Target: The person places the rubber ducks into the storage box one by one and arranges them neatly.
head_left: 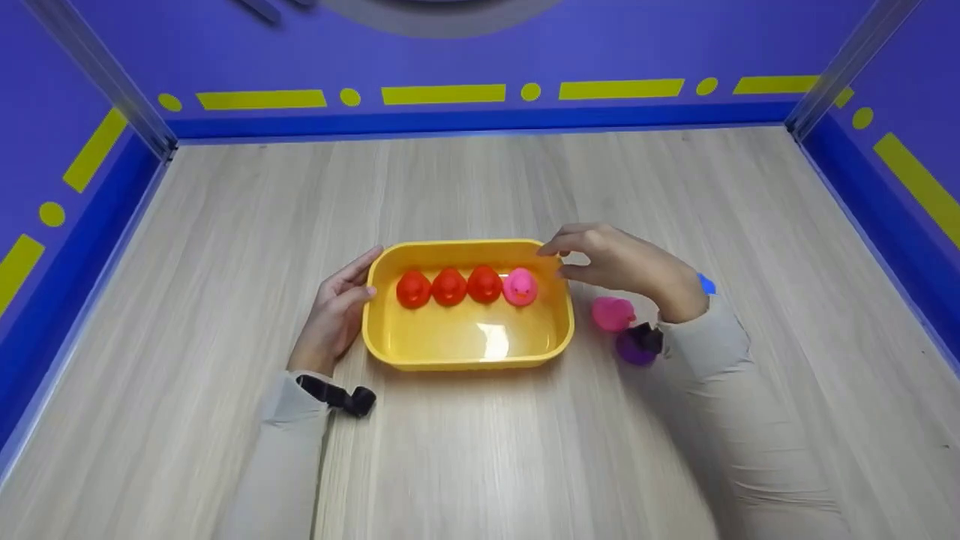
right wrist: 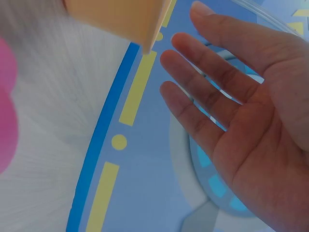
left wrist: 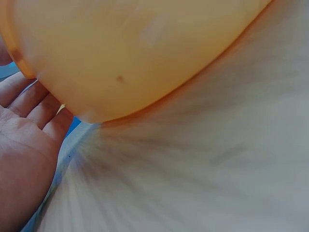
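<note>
A yellow plastic tub [head_left: 450, 345] stands on the wooden table. Inside it, three red rubber ducks [head_left: 450, 287] and a pink rubber duck [head_left: 520, 287] form a row along the far side. My left hand [head_left: 337, 311] grips the tub's left end, thumb at the rim and fingers along the outer wall; the left wrist view shows the fingers [left wrist: 36, 104] against the tub wall [left wrist: 130, 58]. Over the tub's right end, my right hand [head_left: 619, 259] hovers with nothing in it. Its fingers [right wrist: 203, 92] are apart and relaxed in the right wrist view, fingertips near the rim.
Right of the tub lie another pink duck [head_left: 613, 313] and a purple object [head_left: 636, 349], partly hidden by the black wrist camera [head_left: 646, 338]. A blue object [head_left: 706, 284] peeks out behind the right wrist. Blue-purple panels [head_left: 465, 67] with yellow marks border the table.
</note>
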A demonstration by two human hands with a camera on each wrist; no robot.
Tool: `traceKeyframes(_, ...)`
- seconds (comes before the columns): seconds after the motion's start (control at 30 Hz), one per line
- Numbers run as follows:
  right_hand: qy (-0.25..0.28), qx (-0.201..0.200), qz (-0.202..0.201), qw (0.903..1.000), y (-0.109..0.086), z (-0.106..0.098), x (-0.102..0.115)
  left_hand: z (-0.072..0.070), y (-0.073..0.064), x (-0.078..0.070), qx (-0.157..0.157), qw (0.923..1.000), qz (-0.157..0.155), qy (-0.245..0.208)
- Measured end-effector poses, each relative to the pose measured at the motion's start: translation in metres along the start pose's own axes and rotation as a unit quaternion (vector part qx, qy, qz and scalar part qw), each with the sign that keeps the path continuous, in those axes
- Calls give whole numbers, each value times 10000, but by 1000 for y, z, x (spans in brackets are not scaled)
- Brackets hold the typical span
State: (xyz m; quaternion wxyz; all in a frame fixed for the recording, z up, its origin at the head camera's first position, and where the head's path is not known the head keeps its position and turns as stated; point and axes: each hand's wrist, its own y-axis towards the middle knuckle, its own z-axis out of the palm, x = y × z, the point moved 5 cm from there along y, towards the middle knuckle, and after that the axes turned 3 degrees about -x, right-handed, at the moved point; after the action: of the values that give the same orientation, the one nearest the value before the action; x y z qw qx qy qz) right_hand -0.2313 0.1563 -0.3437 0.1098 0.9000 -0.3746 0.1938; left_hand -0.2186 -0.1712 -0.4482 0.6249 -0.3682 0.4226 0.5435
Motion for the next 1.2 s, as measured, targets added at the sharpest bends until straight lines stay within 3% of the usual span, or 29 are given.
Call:
traceKeyframes(0.83, 460, 205, 974, 9940, -51, 11, -38, 0, 0, -1, -70, 10000, 4, 38)
traceKeyframes(1.2, 616, 271, 1078, 9919, -67, 15, -47, 1, -1, -1, -55, 10000, -44, -36)
